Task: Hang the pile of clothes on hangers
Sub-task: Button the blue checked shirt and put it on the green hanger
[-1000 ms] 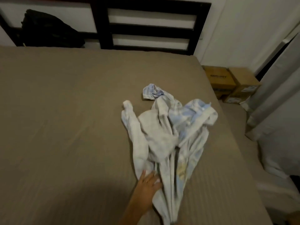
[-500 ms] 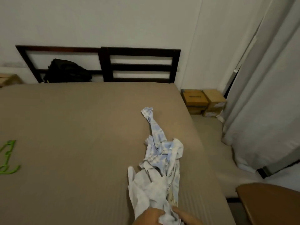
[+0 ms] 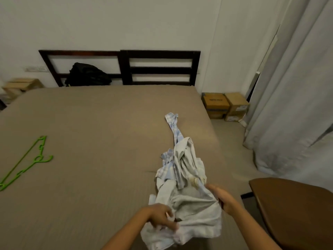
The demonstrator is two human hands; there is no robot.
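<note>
Gripping the clothes (image 3: 182, 170): left hand (image 3: 162, 216), right hand (image 3: 222, 198), near edge of bed (image 3: 90, 141).
Left fingers (image 3: 168, 223) curl into fabric; right hand clasps its right side; forearms angle inward. Green hanger (image 3: 27, 163) lies well apart.

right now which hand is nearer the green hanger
Left. The left hand grips the clothes on the side toward the hanger. The right hand holds their opposite edge, farther across the bed.
</note>
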